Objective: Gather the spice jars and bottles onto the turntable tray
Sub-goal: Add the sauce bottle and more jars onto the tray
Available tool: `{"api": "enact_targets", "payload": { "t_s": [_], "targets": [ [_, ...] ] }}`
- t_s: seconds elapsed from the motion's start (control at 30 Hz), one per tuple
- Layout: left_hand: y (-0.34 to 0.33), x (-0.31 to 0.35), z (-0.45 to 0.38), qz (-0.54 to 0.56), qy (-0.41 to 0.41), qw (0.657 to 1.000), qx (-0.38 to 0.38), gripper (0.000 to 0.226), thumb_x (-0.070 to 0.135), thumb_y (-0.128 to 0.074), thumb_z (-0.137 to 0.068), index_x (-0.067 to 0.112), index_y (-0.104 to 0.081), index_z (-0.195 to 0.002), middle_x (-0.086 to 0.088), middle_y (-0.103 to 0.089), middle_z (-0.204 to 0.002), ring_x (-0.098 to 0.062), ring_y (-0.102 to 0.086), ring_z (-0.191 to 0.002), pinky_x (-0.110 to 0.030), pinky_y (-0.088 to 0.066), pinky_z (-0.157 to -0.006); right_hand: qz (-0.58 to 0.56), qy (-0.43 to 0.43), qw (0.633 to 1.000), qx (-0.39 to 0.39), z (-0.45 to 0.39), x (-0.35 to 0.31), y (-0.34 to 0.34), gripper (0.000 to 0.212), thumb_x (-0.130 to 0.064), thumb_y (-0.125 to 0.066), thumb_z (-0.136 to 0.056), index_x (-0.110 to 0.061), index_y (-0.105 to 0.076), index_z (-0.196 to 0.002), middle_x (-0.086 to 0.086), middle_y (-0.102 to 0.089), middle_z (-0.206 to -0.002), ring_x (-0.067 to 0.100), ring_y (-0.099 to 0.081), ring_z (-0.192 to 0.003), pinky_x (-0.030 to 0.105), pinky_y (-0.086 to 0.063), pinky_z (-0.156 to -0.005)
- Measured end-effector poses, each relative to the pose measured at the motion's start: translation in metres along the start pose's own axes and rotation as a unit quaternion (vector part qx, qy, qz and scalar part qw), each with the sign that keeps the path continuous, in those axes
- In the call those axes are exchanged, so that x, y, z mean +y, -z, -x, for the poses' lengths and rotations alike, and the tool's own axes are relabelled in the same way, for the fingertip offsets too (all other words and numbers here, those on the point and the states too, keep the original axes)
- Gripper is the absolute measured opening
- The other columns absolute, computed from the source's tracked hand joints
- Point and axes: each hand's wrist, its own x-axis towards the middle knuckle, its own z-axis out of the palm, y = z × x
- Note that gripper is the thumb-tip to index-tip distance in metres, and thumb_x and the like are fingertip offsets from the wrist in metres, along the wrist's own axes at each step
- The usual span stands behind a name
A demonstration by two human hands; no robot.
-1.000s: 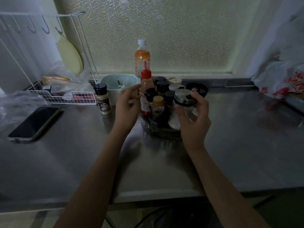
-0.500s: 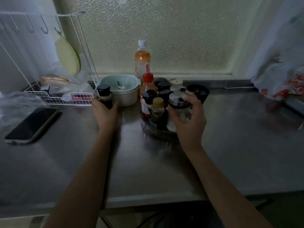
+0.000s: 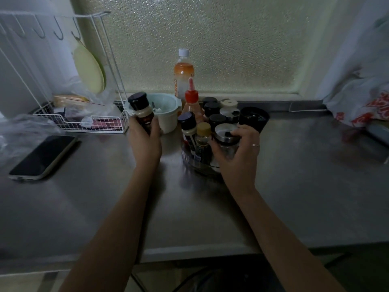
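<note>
**Spice jar in hand, just left of the loaded turntable tray**

The turntable tray (image 3: 189, 163) sits on the steel counter (image 3: 84, 207), crowded with bottles and jars: a red-capped sauce bottle (image 3: 191, 102) at its back left, a dark-capped bottle (image 3: 187, 125) and a yellow-capped bottle (image 3: 203, 133) at its front, and several black-lidded jars behind them.

Left of the tray, the left hand (image 3: 145, 142) is wrapped around the lower body of a spice jar (image 3: 141, 110) with a black cap and pale collar. The jar tilts slightly left and is lifted clear of the counter, just in front of a pale green bowl (image 3: 168, 110).

At the tray's front right, the right hand (image 3: 237, 152) curls over a glass jar with a metal lid (image 3: 226, 133), fingers closed on its top and side. The jar stands on the tray.

Behind the tray an orange drink bottle (image 3: 183, 74) stands by the window. Far left of the tray lie a phone (image 3: 44, 157) and a white wire rack (image 3: 84, 123).
</note>
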Motion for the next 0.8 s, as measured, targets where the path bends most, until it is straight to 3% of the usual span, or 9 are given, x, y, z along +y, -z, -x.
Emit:
{"api": "enact_targets", "payload": {
  "t_s": [0.07, 0.17, 0.27, 0.33, 0.4, 0.47, 0.57, 0.7, 0.8],
  "targets": [
    [-0.002, 0.021, 0.012, 0.030, -0.015, 0.999, -0.009, 0.014, 0.045, -0.057, -0.086, 0.041, -0.048, -0.095, 0.000, -0.061, -0.096, -0.025, -0.064, -0.093, -0.051, -0.057, -0.078, -0.004, -0.001, 1.000, 0.021, 0.000, -0.004, 0.002, 0.037, -0.038, -0.059, -0.089, -0.014, -0.043, -0.111, 0.005, -0.048, -0.115, 0.024, -0.054, -0.106, 0.033, -0.050, -0.087],
    [-0.006, 0.036, 0.026, 0.056, -0.060, 0.996, -0.022, 0.021, 0.030, -0.054, -0.094, 0.014, -0.051, -0.107, -0.002, -0.061, -0.095, -0.024, -0.065, -0.088, -0.044, -0.059, -0.070, 0.005, -0.043, 0.991, 0.123, -0.003, -0.001, 0.011, 0.028, -0.030, -0.045, -0.096, -0.007, -0.048, -0.111, 0.004, -0.051, -0.104, 0.022, -0.056, -0.091, 0.032, -0.048, -0.076],
    [-0.007, 0.045, 0.035, 0.070, -0.097, 0.993, -0.016, 0.005, 0.029, -0.050, -0.095, 0.026, -0.048, -0.099, 0.002, -0.061, -0.087, -0.024, -0.065, -0.080, -0.050, -0.057, -0.067, 0.017, -0.183, 0.967, 0.175, -0.006, 0.010, 0.018, 0.025, -0.024, -0.037, -0.098, -0.003, -0.049, -0.105, 0.001, -0.052, -0.093, 0.026, -0.057, -0.081, 0.035, -0.042, -0.066],
    [-0.008, 0.048, 0.038, 0.090, -0.109, 0.990, -0.009, 0.003, 0.031, -0.048, -0.095, 0.032, -0.046, -0.097, 0.008, -0.059, -0.085, -0.025, -0.064, -0.077, -0.054, -0.056, -0.065, 0.066, -0.242, 0.957, 0.145, -0.004, 0.016, 0.019, 0.024, -0.024, -0.035, -0.101, -0.005, -0.048, -0.102, 0.000, -0.053, -0.082, 0.028, -0.057, -0.072, 0.030, -0.034, -0.059],
    [-0.010, 0.051, 0.043, 0.108, -0.132, 0.985, -0.010, 0.008, 0.030, -0.048, -0.094, 0.023, -0.045, -0.099, 0.010, -0.056, -0.082, -0.018, -0.060, -0.073, -0.049, -0.055, -0.062, 0.109, -0.247, 0.956, 0.118, -0.001, 0.015, 0.019, 0.022, -0.022, -0.035, -0.103, -0.004, -0.048, -0.103, -0.001, -0.052, -0.073, 0.025, -0.052, -0.060, 0.029, -0.025, -0.050],
    [-0.011, 0.055, 0.049, 0.114, -0.154, 0.981, -0.012, 0.018, 0.029, -0.047, -0.093, 0.013, -0.046, -0.101, 0.014, -0.053, -0.080, -0.002, -0.055, -0.069, -0.027, -0.050, -0.060, 0.127, -0.217, 0.964, 0.092, 0.002, 0.010, 0.017, 0.023, -0.023, -0.035, -0.102, -0.004, -0.048, -0.102, 0.000, -0.050, -0.066, 0.026, -0.051, -0.054, 0.029, -0.026, -0.047],
    [-0.015, 0.059, 0.057, 0.086, -0.175, 0.981, -0.014, 0.031, 0.030, -0.046, -0.091, 0.001, -0.047, -0.102, 0.011, -0.052, -0.081, 0.002, -0.051, -0.068, -0.007, -0.037, -0.060, 0.166, -0.188, 0.966, 0.059, 0.004, 0.011, 0.016, 0.028, -0.027, -0.034, -0.099, -0.004, -0.050, -0.101, 0.008, -0.054, -0.061, 0.034, -0.056, -0.053, 0.032, -0.031, -0.047],
    [-0.020, 0.061, 0.067, 0.067, -0.198, 0.977, -0.042, 0.039, 0.035, -0.045, -0.090, 0.001, -0.047, -0.108, 0.000, -0.057, -0.091, -0.007, -0.054, -0.076, -0.016, -0.043, -0.063, 0.201, -0.182, 0.963, 0.010, 0.006, 0.016, 0.018, 0.035, -0.029, -0.033, -0.097, -0.002, -0.055, -0.096, 0.021, -0.061, -0.065, 0.040, -0.058, -0.057, 0.034, -0.032, -0.051],
    [-0.024, 0.063, 0.071, 0.054, -0.200, 0.977, -0.053, 0.043, 0.038, -0.045, -0.089, 0.001, -0.047, -0.112, -0.001, -0.060, -0.098, -0.013, -0.059, -0.084, -0.030, -0.049, -0.067, 0.146, -0.117, 0.982, -0.024, 0.009, 0.012, 0.018, 0.032, -0.025, -0.036, -0.096, -0.002, -0.052, -0.081, 0.010, -0.048, -0.054, 0.032, -0.051, -0.045, 0.030, -0.027, -0.047]
  ]
}}
